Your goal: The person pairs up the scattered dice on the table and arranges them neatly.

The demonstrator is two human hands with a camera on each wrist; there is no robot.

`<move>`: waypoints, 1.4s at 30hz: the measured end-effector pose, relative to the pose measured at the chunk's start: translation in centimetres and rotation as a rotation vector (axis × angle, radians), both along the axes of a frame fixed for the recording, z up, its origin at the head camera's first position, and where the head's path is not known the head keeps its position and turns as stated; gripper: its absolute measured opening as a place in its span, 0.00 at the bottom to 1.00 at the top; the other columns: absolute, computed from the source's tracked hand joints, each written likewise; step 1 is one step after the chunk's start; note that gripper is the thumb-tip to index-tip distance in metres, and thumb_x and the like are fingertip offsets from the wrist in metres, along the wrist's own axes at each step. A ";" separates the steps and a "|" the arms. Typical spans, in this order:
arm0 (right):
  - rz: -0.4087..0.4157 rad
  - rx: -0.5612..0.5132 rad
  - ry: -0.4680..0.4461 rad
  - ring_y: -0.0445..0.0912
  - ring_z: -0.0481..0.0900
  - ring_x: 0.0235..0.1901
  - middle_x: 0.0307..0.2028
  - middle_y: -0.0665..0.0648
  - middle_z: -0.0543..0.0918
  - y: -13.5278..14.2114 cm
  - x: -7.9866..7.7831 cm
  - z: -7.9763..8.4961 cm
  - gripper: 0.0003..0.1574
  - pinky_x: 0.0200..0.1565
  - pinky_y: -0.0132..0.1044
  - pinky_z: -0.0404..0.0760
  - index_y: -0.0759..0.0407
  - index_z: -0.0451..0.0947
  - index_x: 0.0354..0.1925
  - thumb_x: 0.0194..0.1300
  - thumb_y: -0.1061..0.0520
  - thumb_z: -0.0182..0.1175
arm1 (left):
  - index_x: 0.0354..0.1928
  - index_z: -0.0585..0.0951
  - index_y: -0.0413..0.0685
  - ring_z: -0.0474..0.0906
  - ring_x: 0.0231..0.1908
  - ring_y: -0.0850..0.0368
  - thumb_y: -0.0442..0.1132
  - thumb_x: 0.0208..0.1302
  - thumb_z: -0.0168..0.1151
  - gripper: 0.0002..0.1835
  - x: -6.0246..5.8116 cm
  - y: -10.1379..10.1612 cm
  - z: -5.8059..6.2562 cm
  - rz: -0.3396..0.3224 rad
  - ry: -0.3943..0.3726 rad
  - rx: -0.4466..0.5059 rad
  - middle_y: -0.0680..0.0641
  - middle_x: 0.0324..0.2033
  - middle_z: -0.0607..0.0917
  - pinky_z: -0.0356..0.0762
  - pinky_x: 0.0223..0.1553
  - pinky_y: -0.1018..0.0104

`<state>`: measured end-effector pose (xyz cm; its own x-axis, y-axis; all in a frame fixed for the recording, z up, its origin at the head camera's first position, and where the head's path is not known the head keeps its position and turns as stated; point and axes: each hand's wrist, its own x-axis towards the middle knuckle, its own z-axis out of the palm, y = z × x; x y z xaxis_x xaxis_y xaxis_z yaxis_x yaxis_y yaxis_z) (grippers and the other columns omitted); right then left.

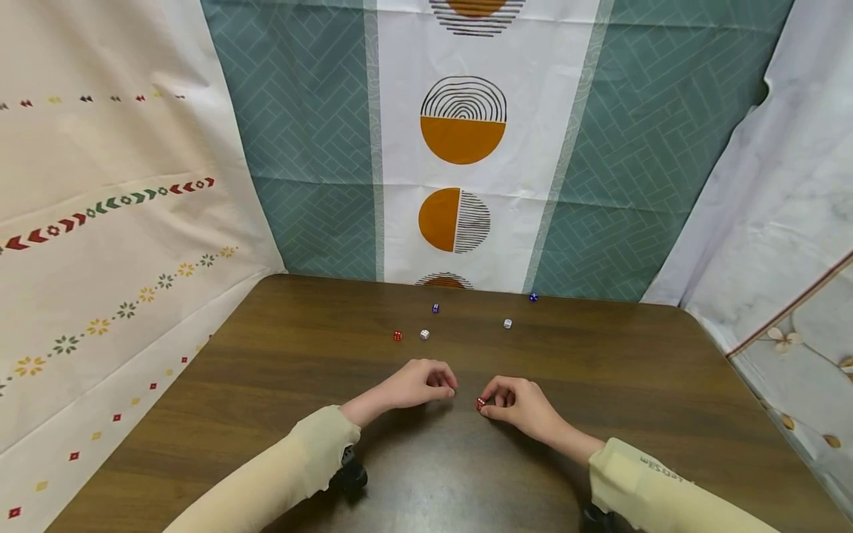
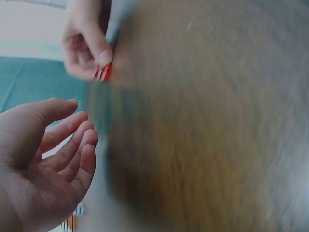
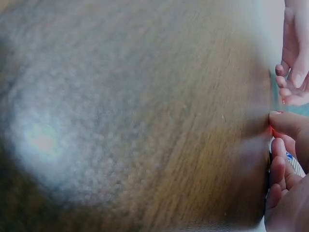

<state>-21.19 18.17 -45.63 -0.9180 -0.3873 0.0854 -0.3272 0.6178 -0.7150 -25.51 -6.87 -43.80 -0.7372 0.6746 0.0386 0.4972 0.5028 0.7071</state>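
Note:
My right hand [image 1: 523,406] pinches a red die [image 1: 480,403] between thumb and forefinger, low over the brown table. In the left wrist view the same red die [image 2: 102,72] shows white pips at the fingertips. To its left my left hand [image 1: 420,383] hovers with its fingers loosely bent and nothing in them. The left wrist view shows that palm [image 2: 43,193] bare. Beyond the left hand lie another red die [image 1: 397,335] and a white die [image 1: 424,334], side by side. A blue die [image 1: 436,308] sits just behind them.
Farther right on the table [image 1: 320,318] are a second white die [image 1: 508,323] and, near the back edge, a second blue die [image 1: 534,297]. Patterned cloth [image 1: 460,170] hangs behind the table, with more cloth [image 1: 120,222] along the left side.

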 end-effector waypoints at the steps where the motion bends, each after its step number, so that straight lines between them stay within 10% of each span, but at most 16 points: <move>1: -0.001 0.002 -0.002 0.35 0.69 0.19 0.22 0.46 0.76 0.0 0.0 0.0 0.06 0.24 0.28 0.69 0.47 0.82 0.36 0.59 0.53 0.71 | 0.41 0.84 0.49 0.77 0.31 0.67 0.39 0.67 0.63 0.05 -0.2 -0.3 0.0 0.008 0.004 0.000 0.51 0.34 0.88 0.75 0.37 0.73; 26: 0.002 -0.007 0.004 0.34 0.67 0.19 0.22 0.46 0.76 0.1 0.1 -0.2 0.07 0.24 0.28 0.69 0.45 0.82 0.36 0.59 0.53 0.71 | 0.45 0.83 0.43 0.79 0.36 0.60 0.34 0.64 0.65 0.09 -7.3 -6.7 1.3 0.192 0.148 -0.018 0.47 0.38 0.85 0.77 0.39 0.67; 42: 0.003 -0.014 0.004 0.34 0.67 0.18 0.21 0.46 0.76 0.2 0.1 -0.1 0.07 0.24 0.28 0.68 0.45 0.82 0.36 0.59 0.52 0.71 | 0.43 0.85 0.46 0.76 0.34 0.58 0.34 0.65 0.64 0.06 -8.8 -8.0 0.2 0.241 0.086 -0.081 0.45 0.39 0.84 0.75 0.36 0.67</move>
